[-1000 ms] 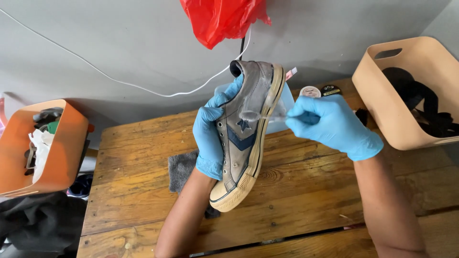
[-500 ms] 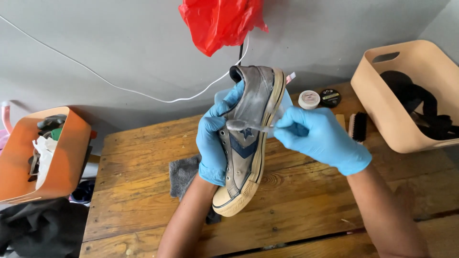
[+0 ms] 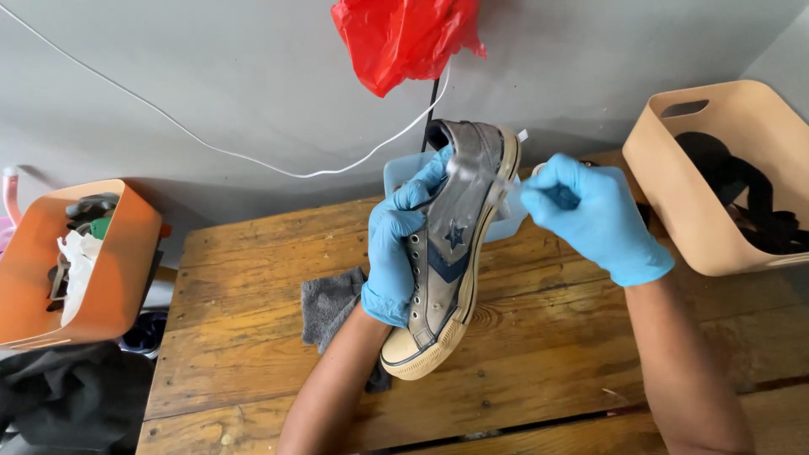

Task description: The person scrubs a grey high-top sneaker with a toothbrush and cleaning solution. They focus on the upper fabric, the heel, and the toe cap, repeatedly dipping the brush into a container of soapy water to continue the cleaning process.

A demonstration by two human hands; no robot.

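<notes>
Blue-gloved left hand (image 3: pixel 396 253) holds sneaker (image 3: pixel 451 253); right hand (image 3: pixel 590 215) brushes it

Both hands are up over the middle of the view, both in blue gloves, forearms bare. The left hand (image 3: pixel 396 248) rises from below, wrist straight, fingers curled and spread along what it grips, fingertips pointing up and to the right. The right hand (image 3: pixel 590 215) comes in from the lower right, forearm angled steeply, wrist bent inward, fingers bunched in a tight pinch toward the left hand. The two hands sit close, not touching.
</notes>
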